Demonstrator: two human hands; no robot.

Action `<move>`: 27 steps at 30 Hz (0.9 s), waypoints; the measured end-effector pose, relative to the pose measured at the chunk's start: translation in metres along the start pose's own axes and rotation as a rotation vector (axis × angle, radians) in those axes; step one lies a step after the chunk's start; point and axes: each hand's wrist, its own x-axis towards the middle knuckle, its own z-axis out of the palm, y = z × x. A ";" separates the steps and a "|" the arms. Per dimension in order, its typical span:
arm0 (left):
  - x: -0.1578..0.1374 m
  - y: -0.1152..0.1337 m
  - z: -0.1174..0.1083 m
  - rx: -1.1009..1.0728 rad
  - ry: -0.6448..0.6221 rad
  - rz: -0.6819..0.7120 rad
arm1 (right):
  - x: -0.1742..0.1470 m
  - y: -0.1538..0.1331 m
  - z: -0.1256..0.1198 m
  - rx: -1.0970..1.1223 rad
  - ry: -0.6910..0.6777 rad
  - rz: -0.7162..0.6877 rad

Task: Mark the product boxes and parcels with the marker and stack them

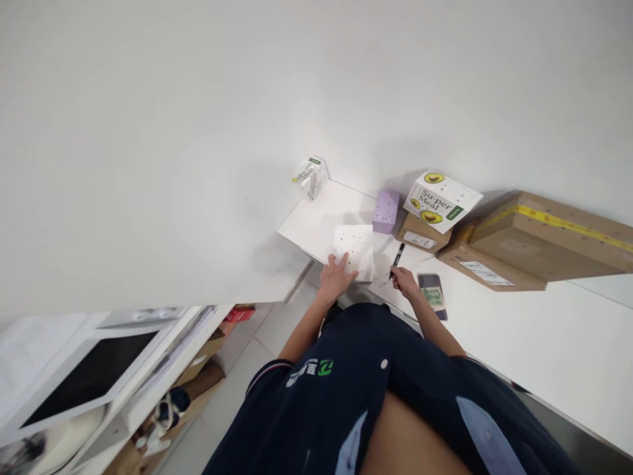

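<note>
On the counter (524, 336), the left hand (337, 277) lies with released, spread fingers over the near left part of the white box (360, 244). Right of that box, the right hand (405, 282) grasps a black marker (398, 256); a purple box (386, 210) stands beyond its far right corner.

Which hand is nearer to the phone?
Right: the right hand, holding a pen, is just left of the phone; the left hand rests on the white object, farther left.
</note>
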 end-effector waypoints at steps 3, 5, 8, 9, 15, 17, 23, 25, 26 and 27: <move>0.002 -0.005 0.008 -0.081 0.023 0.074 | -0.027 -0.018 -0.007 0.257 0.059 -0.067; 0.003 -0.007 0.011 -0.109 0.025 0.122 | -0.045 -0.035 -0.008 0.399 0.104 -0.173; 0.005 -0.010 0.012 -0.109 0.034 0.160 | -0.065 -0.062 0.000 0.381 0.157 -0.345; 0.004 -0.009 0.011 -0.096 0.046 0.167 | -0.069 -0.070 0.005 0.340 0.164 -0.397; 0.001 -0.003 0.021 -0.067 0.090 0.256 | -0.073 -0.092 0.046 0.021 0.160 -0.598; 0.002 0.000 0.028 -0.082 0.065 0.314 | -0.066 -0.090 0.059 -0.088 0.156 -0.660; 0.011 -0.006 0.044 -0.116 0.023 0.388 | -0.042 -0.073 0.081 -0.513 -0.001 -0.748; 0.014 -0.014 0.048 -0.209 0.062 0.447 | -0.037 -0.067 0.084 -0.602 -0.039 -0.727; 0.016 -0.019 0.049 -0.279 0.086 0.466 | -0.035 -0.065 0.085 -0.622 -0.059 -0.729; 0.017 -0.023 0.051 -0.361 0.113 0.465 | -0.034 -0.062 0.086 -0.626 -0.075 -0.735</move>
